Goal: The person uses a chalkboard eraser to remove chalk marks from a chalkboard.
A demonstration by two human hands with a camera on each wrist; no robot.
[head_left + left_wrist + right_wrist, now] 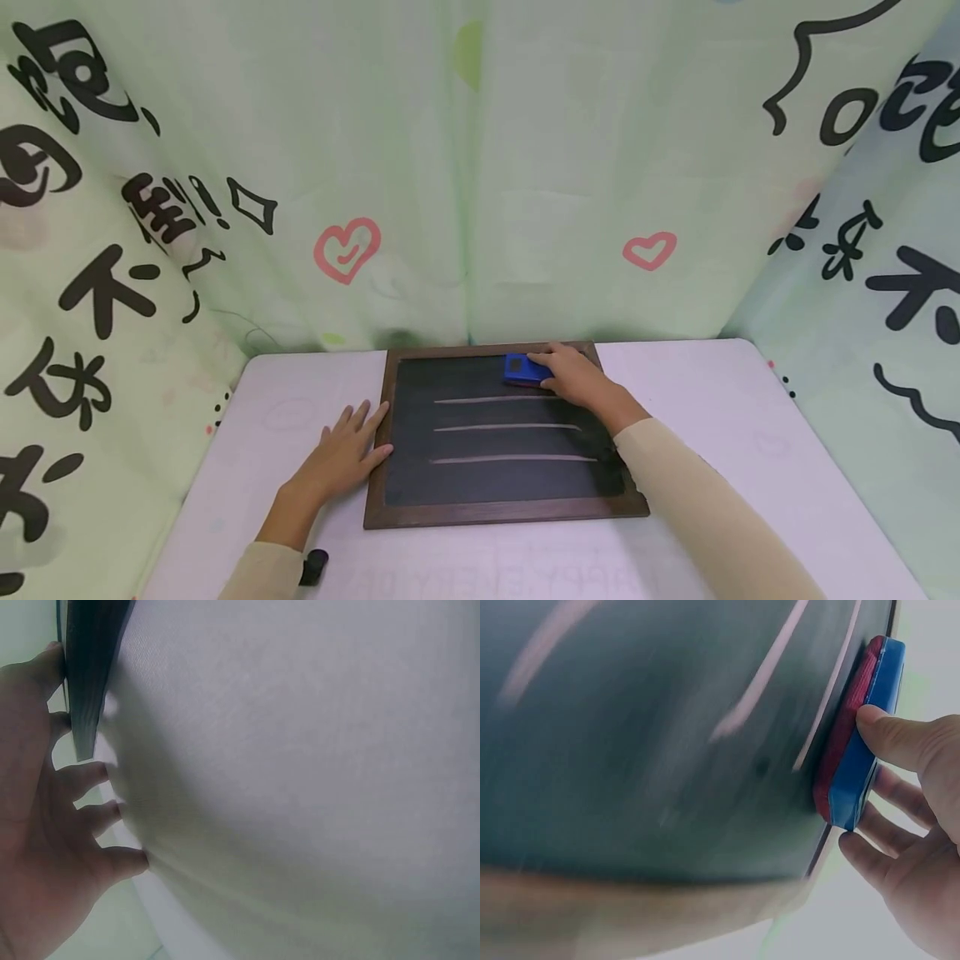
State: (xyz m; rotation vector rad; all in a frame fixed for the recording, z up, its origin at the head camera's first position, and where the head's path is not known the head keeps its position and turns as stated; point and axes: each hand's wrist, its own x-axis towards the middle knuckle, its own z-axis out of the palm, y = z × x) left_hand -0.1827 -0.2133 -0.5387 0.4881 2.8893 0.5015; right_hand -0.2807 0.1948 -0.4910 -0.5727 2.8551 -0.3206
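Find blue eraser [517, 369] pinched in right grip [579, 379], right of centre in the head view, near top edge of chalkboard [480, 485]. Note three pale lines [507, 428] below it. Find left grip [339, 457] spread lower left, touching chalkboard's left edge. Record chalkboard flat on tabletop [720, 400].

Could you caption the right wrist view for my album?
The right hand grips a blue eraser against a dark board marked with three pale lines.

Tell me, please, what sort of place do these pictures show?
Perhaps a small curtained booth, set up for tabletop work: patterned cloth hangs around three sides of a pale table, and a framed chalkboard lies on it, with an eraser in the right hand.
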